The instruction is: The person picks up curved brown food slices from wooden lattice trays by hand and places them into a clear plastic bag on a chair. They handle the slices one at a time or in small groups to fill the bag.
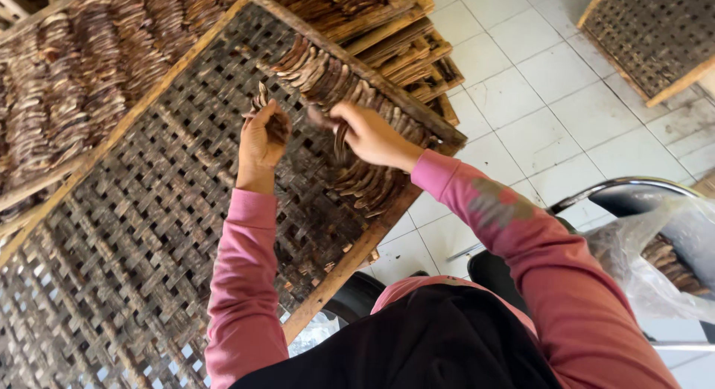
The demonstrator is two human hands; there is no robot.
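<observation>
Left hand (261,139) is closed round a small bunch of brown dried strips (262,99), while the right hand (369,132) pinches one strip at the row (350,128) laid along the far edge of the woven tray (149,233). The bunch looks loosely held, so a strip could slip out or nudge the overlapped row crooked. A clear plastic bag (655,262) of similar pieces sits on the right, with no label showing.

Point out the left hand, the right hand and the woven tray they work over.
left hand (261,139), head view, back of the hand.
right hand (370,136), head view, back of the hand.
woven tray (164,210), head view, bare lattice.
</observation>
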